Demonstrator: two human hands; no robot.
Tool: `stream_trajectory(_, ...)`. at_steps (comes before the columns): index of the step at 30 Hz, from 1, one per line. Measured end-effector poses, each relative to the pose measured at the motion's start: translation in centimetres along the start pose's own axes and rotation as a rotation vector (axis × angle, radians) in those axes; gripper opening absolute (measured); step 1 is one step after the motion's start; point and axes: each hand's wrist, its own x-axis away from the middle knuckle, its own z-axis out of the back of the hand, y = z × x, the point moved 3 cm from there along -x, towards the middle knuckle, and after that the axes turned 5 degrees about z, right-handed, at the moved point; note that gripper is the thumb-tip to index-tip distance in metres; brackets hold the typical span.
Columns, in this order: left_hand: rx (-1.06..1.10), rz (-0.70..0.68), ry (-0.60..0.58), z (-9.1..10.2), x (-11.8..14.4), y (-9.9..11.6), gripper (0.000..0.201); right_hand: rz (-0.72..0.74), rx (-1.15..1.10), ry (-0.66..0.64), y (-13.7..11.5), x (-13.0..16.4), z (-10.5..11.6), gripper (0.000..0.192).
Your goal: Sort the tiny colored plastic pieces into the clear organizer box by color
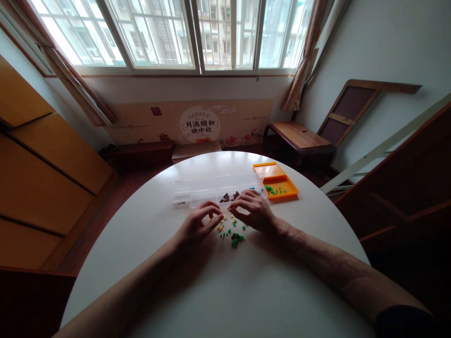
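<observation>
Head cam: L hand (200,221) & R hand (256,210) nr green pcs (235,241); can't tell if fingers tog/apart.

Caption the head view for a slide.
Left hand and right hand near small loose pieces on a white table, clear divided box and orange tray beyond.

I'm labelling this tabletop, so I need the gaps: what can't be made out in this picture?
All in the head view:
Clear box: part hidden behind the right hand.
Yellow pieces: some may be hidden by the left hand.
Whether either hand pinches a piece: too small to tell.
Dark sleeve: cut off by the bottom edge.
</observation>
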Motion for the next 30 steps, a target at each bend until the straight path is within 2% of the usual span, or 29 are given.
stream_trajectory(4, -0.15, -0.134, -0.037, -0.4, 0.6, 0.8, 0.008, -0.196, 0.065, 0.118, 1.2, 0.4, 0.4, 0.01)
stream_trajectory(8, -0.282, -0.241, -0.08, -1.0, 1.0, 1.1, 0.005, -0.285, 0.096, 0.133, 1.7, 0.6, 0.4, 0.006)
stream_trajectory(16, -0.347, -0.284, -0.154, -1.5, 1.2, 0.5, 0.011, -0.29, 0.076, 0.108, 1.4, 0.5, 0.1, 0.007)
stream_trajectory(22, -0.36, -0.265, -0.153, -2.0, 1.1, 0.5, 0.015, -0.282, 0.056, 0.115, 1.1, 0.4, 0.2, 0.008)
stream_trajectory(28, -0.339, -0.265, -0.165, -2.2, 1.1, 0.5, 0.009, -0.291, 0.058, 0.105, 1.2, 0.5, 0.2, 0.008)
stream_trajectory(30, -0.31, -0.258, -0.132, -2.0, 1.0, 0.6, 0.009, -0.28, 0.048, 0.113, 1.1, 0.5, 0.3, 0.009)
